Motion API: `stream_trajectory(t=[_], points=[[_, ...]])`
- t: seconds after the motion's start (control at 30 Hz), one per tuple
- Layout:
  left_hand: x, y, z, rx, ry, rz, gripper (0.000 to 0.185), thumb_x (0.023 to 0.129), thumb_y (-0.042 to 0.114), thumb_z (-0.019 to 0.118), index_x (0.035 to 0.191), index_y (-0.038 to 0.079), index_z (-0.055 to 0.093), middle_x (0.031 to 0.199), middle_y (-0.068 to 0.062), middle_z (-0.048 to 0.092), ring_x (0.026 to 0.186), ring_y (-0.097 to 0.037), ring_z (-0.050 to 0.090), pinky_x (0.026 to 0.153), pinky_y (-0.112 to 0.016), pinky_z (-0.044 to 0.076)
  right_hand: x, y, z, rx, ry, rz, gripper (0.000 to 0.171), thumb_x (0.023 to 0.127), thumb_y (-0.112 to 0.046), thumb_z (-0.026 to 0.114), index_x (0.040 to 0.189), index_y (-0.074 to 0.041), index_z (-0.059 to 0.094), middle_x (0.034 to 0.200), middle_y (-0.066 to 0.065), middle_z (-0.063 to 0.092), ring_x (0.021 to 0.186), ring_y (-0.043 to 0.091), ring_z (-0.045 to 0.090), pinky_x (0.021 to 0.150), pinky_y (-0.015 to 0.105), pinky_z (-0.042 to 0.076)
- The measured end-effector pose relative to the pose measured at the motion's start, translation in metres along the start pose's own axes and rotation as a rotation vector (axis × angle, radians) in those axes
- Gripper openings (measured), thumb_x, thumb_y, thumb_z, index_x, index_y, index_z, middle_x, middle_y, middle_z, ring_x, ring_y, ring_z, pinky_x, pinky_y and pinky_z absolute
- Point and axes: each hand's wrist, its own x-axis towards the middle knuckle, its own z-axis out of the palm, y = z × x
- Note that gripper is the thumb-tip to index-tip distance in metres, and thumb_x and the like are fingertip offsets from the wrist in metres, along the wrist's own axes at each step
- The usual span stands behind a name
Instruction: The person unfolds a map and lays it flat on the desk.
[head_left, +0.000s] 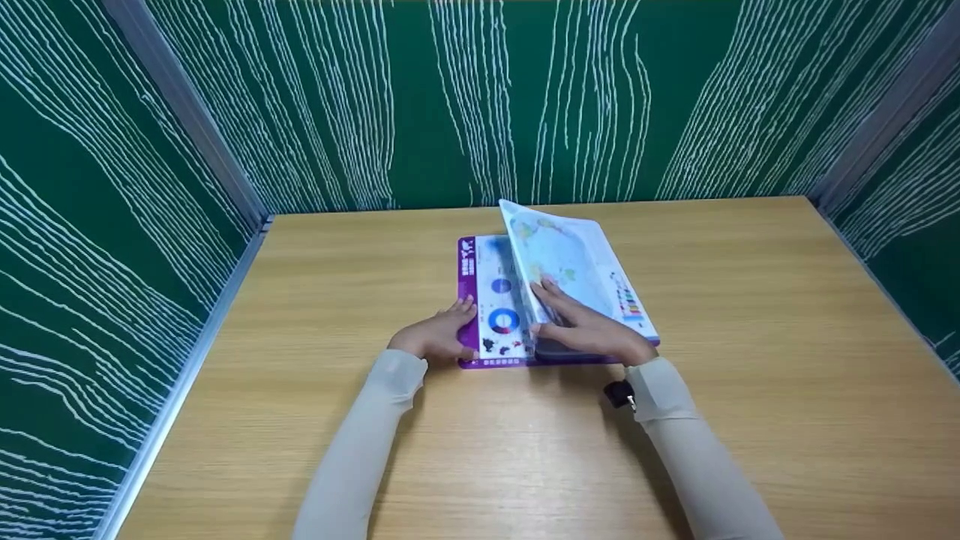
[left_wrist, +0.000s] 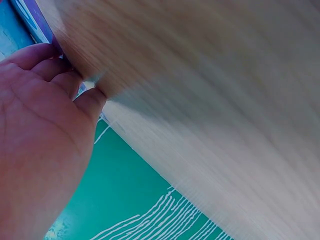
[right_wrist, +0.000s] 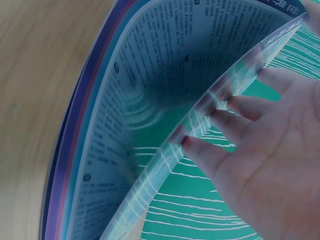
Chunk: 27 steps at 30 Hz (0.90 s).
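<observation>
- Head view: purple-edged atlas booklet (head_left: 525, 300) lies open near middle of wooden table (head_left: 750, 337), a bit toward far edge, w/ green white-lined partition walls (head_left: 375, 97) on three sides.
- Left hand (head_left: 439, 335) rests on booklet's left purple margin, fingers fairly straight, pressing flat; not curled round anything.
- Right hand (head_left: 589, 326) is at the lifted map page (head_left: 570, 262), fingers (head_left: 551, 296) laid along its near face; page stands tilted up from the spine, leaning right.
- Left page lying flat shows round pie-type charts & small map shapes; only head view gives this.
- Black strap/device (head_left: 619, 392) at right wrist, on pale sleeve (head_left: 690, 442).
- Left wrist view: palm of left hand (left_wrist: 40, 125) close up, fingertips at booklet's purple edge (left_wrist: 42, 22), table surface (left_wrist: 225, 100) blurred; printed content not visible here.
- Right wrist view: shows what head view can't — underside of curved page (right_wrist: 165, 65), dense small print in columns, stacked purple/blue page edges at left.
- Same view: right hand (right_wrist: 265, 150) w/ fingers straight, tips against glossy page edge (right_wrist: 210, 107); thumb hidden, so a pinch can't be confirmed — reads as flat support, not a clench.
</observation>
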Motion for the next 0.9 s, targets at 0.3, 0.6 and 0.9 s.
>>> stream_trajectory(t=[0.3, 0.6, 0.9], points=[[-0.002, 0.001, 0.000, -0.016, 0.014, -0.029, 0.090, 0.087, 0.033, 0.067, 0.154, 0.009, 0.012, 0.163, -0.002, -0.004, 0.150, -0.018, -0.003, 0.123, -0.038, 0.005, -0.005, 0.005, -0.005, 0.001, 0.008, -0.029, 0.078, 0.091, -0.056, 0.052, 0.154, -0.037, 0.009, 0.164, -0.003, -0.007, 0.150, 0.032, 0.000, 0.116, 0.063, 0.014], [-0.003, 0.003, 0.000, -0.026, 0.015, -0.039, 0.091, 0.086, 0.035, 0.067, 0.154, 0.010, 0.012, 0.163, -0.001, -0.002, 0.150, -0.017, -0.001, 0.123, -0.040, 0.006, -0.009, 0.013, -0.011, 0.014, 0.013, -0.053, 0.079, 0.091, -0.058, 0.051, 0.154, -0.037, 0.008, 0.164, -0.002, -0.008, 0.150, 0.035, -0.001, 0.115, 0.065, 0.014], [-0.003, 0.002, 0.000, -0.011, 0.013, -0.033, 0.092, 0.086, 0.035, 0.068, 0.154, 0.010, 0.011, 0.163, -0.002, -0.003, 0.150, -0.016, -0.002, 0.123, -0.037, 0.006, -0.015, 0.020, -0.017, 0.004, 0.008, -0.031, 0.078, 0.092, -0.058, 0.049, 0.154, -0.037, 0.007, 0.163, -0.002, -0.009, 0.150, 0.034, -0.001, 0.115, 0.064, 0.013]])
